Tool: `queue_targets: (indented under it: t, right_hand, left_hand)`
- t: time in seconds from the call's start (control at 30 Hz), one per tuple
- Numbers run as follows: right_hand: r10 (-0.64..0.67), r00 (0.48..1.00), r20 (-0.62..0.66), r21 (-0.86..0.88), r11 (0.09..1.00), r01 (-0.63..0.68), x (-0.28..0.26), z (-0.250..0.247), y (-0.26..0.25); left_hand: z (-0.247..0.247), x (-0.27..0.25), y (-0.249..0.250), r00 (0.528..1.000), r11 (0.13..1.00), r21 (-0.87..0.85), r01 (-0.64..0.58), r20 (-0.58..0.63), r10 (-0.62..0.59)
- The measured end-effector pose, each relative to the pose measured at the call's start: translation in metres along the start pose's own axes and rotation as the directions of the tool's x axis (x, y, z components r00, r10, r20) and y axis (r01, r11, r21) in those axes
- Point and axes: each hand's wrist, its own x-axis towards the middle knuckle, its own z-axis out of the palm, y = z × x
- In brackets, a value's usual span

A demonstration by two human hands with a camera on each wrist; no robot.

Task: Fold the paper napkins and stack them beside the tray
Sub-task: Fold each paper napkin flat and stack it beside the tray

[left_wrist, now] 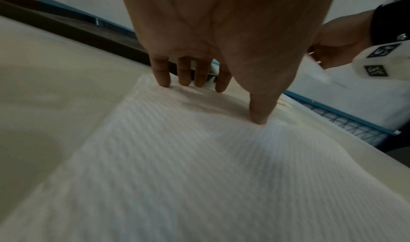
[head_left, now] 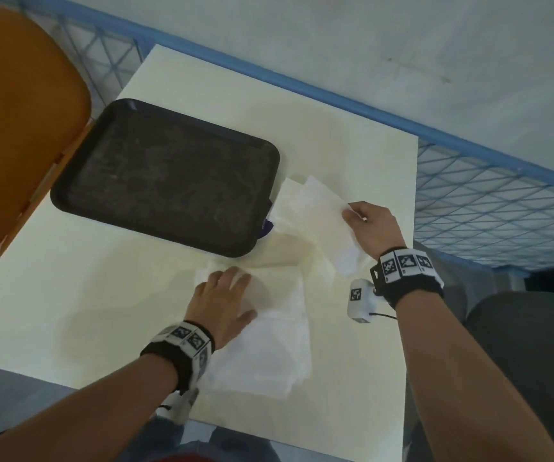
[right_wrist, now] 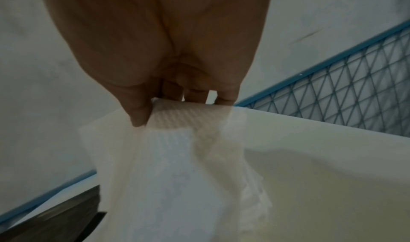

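Observation:
A dark brown tray (head_left: 169, 175) lies on the cream table (head_left: 69, 295). My left hand (head_left: 225, 301) presses flat with straight fingers on a white napkin (head_left: 269, 338) spread near the table's front; the left wrist view shows the fingertips (left_wrist: 164, 81) on the napkin (left_wrist: 199, 175) at its far edge. My right hand (head_left: 365, 225) pinches the edge of a second white napkin (head_left: 319, 218), lifted above the table right of the tray. In the right wrist view thumb and fingers (right_wrist: 139, 112) clamp that napkin (right_wrist: 177, 175), which hangs down. More napkins (head_left: 285, 201) lie beside the tray's right edge.
An orange chair back (head_left: 19, 128) stands at the left. A blue-framed wire mesh (head_left: 502, 201) runs behind and to the right of the table. A small purple object (head_left: 266, 226) peeks from under the tray's right edge.

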Motion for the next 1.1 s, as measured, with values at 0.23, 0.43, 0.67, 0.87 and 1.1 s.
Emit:
queue_targets:
  t: [0.23, 0.43, 0.67, 0.87, 1.1]
  right_hand:
    - [-0.063, 0.989, 0.136, -0.060, 0.996, 0.071, 0.054, 0.010, 0.003]
    - [-0.134, 0.984, 0.116, -0.182, 0.971, 0.154, 0.094, 0.027, -0.001]
    - [-0.232, 0.973, -0.018, -0.528, 0.828, 0.188, 0.080, 0.041, -0.005]
    - [-0.159, 0.984, -0.079, 0.316, 0.932, 0.176, -0.030, 0.041, 0.008]
    - [-0.015, 0.977, 0.211, 0.491, 0.866, -0.092, -0.116, 0.066, 0.032]
  left_hand:
    - [-0.009, 0.032, 0.016, 1.000, 0.998, -0.055, -0.018, -0.004, 0.018]
    - [-0.019, 0.040, 0.015, 0.996, 0.998, -0.049, -0.037, -0.088, 0.033]
    - [-0.025, 0.043, 0.010, 0.981, 0.998, -0.015, -0.062, -0.187, 0.058]
    - [-0.042, 0.043, 0.008, 0.976, 0.982, -0.081, -0.172, -0.152, 0.158]
    - [-0.088, 0.026, 0.011, 0.975, 0.762, -0.611, -0.213, -0.181, 0.128]
